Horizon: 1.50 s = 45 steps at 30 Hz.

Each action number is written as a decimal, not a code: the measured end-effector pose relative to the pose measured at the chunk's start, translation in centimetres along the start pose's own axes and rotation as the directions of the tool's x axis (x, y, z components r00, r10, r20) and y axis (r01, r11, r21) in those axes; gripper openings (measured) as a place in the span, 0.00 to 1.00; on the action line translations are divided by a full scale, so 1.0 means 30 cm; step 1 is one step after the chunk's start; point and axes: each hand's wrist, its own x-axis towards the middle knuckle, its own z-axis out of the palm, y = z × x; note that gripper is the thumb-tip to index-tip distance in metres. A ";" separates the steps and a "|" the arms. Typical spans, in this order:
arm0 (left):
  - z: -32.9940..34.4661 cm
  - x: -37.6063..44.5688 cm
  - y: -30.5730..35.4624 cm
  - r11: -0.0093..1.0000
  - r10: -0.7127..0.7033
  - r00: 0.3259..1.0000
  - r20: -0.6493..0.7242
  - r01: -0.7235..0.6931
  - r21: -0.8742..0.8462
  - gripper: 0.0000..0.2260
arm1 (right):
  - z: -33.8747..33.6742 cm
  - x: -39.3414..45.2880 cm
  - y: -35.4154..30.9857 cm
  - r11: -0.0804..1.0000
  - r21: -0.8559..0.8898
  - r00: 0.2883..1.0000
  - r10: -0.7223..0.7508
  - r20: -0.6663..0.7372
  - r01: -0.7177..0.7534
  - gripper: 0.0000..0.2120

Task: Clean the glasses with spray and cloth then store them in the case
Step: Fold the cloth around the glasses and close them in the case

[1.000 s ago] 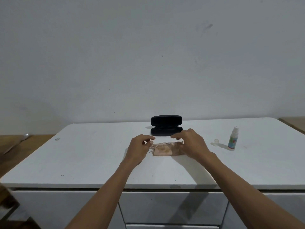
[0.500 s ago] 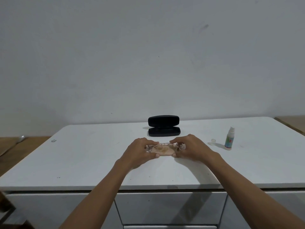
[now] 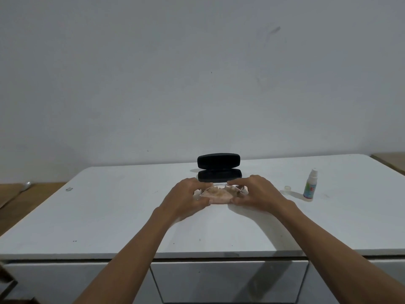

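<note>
On white table (image 3: 109, 216), centre: glasses (image 3: 221, 189) lie atop pink cloth (image 3: 219, 197), just in front of open black case (image 3: 219, 167). L hand (image 3: 186, 199) & R hand (image 3: 256, 191) grip opposite ends, fingers curled round frame. Spray bottle (image 3: 310, 186) upright to right, its cap (image 3: 287, 188) just beside.

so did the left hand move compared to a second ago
Yes. The left hand dropped flatter onto the glasses, spreading slightly leftward, judged against the open case.
</note>
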 end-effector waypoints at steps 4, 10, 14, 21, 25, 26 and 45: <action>-0.023 0.105 -0.026 1.000 0.002 1.000 -0.028 -0.003 -0.026 0.23 | -0.030 0.088 0.016 1.000 0.003 0.999 -0.019 -0.042 0.019 0.29; 0.000 0.243 -0.079 0.996 -0.057 0.992 -0.109 0.048 -0.079 0.21 | -0.023 0.228 0.049 0.999 0.039 0.998 0.007 -0.065 -0.004 0.27; 0.044 0.279 -0.106 0.985 -0.114 0.982 -0.151 0.092 -0.148 0.22 | 0.013 0.276 0.069 0.999 0.025 0.995 -0.017 -0.101 0.020 0.27; 0.107 0.275 -0.148 0.983 -0.129 0.979 -0.155 0.105 -0.152 0.22 | 0.065 0.291 0.088 0.999 0.036 0.994 -0.017 -0.112 0.021 0.19; 0.097 0.260 -0.156 0.992 -0.090 0.988 -0.126 0.077 -0.098 0.20 | 0.054 0.304 0.083 0.998 0.020 0.994 -0.063 -0.091 0.065 0.13; 0.098 0.257 -0.155 0.995 -0.078 0.989 -0.124 0.070 -0.067 0.18 | 0.048 0.304 0.084 0.997 0.006 0.994 -0.081 -0.076 0.082 0.11; 0.097 0.261 -0.157 0.989 -0.015 0.992 -0.129 0.034 0.144 0.23 | 0.026 0.287 0.032 0.989 -0.116 0.996 0.092 0.012 -0.090 0.15</action>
